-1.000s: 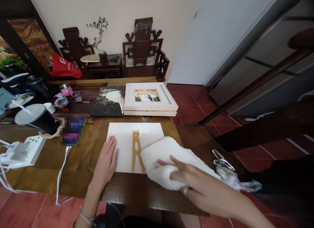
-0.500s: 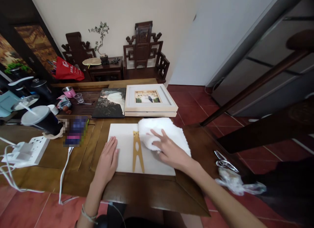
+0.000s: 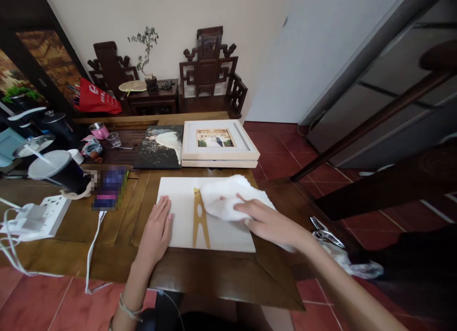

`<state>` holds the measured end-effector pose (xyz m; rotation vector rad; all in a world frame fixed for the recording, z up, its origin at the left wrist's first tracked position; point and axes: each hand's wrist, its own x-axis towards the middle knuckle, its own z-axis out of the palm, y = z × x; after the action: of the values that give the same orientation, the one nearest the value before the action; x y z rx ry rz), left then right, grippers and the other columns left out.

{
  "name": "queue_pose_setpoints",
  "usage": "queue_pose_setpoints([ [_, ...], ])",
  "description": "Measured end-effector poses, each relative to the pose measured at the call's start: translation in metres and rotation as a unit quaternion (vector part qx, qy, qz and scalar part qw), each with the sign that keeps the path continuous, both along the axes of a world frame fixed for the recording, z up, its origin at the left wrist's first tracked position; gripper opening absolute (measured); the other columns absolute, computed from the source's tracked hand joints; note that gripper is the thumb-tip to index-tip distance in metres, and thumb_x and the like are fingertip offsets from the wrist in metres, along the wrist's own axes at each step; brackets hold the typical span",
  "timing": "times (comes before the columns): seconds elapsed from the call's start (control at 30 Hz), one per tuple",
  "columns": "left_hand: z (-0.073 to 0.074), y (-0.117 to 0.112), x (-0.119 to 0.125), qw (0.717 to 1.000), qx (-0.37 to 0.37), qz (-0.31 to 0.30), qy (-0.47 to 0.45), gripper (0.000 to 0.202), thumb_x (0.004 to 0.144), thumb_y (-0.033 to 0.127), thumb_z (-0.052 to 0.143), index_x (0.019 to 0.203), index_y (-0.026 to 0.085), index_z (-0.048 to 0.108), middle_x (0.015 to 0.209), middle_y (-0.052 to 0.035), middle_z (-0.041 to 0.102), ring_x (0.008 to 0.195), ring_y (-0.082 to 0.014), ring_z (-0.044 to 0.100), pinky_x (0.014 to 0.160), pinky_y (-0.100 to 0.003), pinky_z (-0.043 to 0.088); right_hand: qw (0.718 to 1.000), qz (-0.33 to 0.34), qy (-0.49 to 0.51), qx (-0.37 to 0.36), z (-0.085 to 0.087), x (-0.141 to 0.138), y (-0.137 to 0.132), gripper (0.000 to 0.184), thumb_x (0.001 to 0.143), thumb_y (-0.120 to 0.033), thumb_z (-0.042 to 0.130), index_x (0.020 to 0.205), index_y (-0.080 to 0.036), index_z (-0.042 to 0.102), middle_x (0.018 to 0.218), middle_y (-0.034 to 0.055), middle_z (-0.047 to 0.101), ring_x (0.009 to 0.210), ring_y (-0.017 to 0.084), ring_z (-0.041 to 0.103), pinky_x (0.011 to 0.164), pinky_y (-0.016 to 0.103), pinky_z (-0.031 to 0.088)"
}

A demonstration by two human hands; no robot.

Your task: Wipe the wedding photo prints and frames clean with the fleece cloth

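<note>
Our left hand (image 3: 156, 233) lies flat, with the fingers stretched, on the left edge of the white rectangular board (image 3: 182, 198), which rests on the brown wooden worktop (image 3: 117, 236). Our right hand (image 3: 267, 221) presses with spread fingers on the white fluffy cloth (image 3: 223, 200), not clenching it. The cloth covers the board's right part, just beside a thin golden strut (image 3: 200, 217).
</note>
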<state>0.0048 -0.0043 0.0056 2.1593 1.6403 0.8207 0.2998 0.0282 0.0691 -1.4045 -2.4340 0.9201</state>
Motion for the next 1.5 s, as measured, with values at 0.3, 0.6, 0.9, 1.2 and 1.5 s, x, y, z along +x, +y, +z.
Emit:
queue_pose_setpoints([
  [0.3,0.001,0.000,0.000,1.000,-0.007,0.002,0.006,0.045,0.098,0.029,0.031,0.139,0.012,0.043,0.147,-0.0139,0.040,0.140,-0.0222,0.031,0.116,-0.048,0.025,0.992,0.035,0.015,0.123,-0.030,-0.085,-0.006,0.042,0.068,-0.005,0.045,0.106,-0.011,0.062,0.145,0.0192,0.039,0.142,0.036,0.012,0.108,0.068,0.006],
  [0.6,-0.003,0.001,-0.002,1.000,-0.004,-0.007,0.012,0.045,0.097,0.023,0.031,0.141,0.016,0.039,0.149,-0.0120,0.038,0.141,-0.0208,0.029,0.116,-0.050,0.024,0.968,0.249,0.019,-0.005,0.030,-0.065,-0.069,0.034,0.067,-0.008,0.051,0.094,-0.017,0.069,0.136,0.0124,0.053,0.136,0.025,0.034,0.115,0.049,0.015],
  [0.9,-0.002,0.000,-0.002,1.000,0.014,-0.008,-0.002,0.045,0.096,0.019,0.033,0.140,0.017,0.042,0.147,-0.0126,0.042,0.140,-0.0215,0.031,0.116,-0.049,0.026,0.987,0.097,-0.019,0.127,-0.010,-0.088,0.027,0.034,0.079,-0.009,0.045,0.110,-0.010,0.060,0.129,0.0196,0.057,0.140,0.029,0.025,0.113,0.056,0.016],
  [1.2,-0.004,0.000,-0.003,1.000,0.008,-0.008,-0.004,0.046,0.095,0.019,0.034,0.140,0.017,0.041,0.148,-0.0121,0.040,0.140,-0.0214,0.031,0.116,-0.049,0.025,0.980,0.134,-0.078,0.126,-0.011,-0.109,-0.046,0.031,0.080,-0.014,0.051,0.106,-0.010,0.067,0.151,0.0219,0.025,0.140,0.042,0.006,0.109,0.068,0.004],
  [1.5,-0.004,0.001,-0.003,1.000,0.002,-0.011,-0.021,0.045,0.096,0.019,0.031,0.139,0.016,0.043,0.147,-0.0127,0.042,0.140,-0.0210,0.031,0.116,-0.049,0.024,0.993,0.099,-0.004,0.068,0.003,-0.086,-0.044,0.037,0.072,-0.012,0.050,0.105,-0.019,0.067,0.141,0.0091,0.049,0.138,0.023,0.030,0.115,0.049,0.017],
])
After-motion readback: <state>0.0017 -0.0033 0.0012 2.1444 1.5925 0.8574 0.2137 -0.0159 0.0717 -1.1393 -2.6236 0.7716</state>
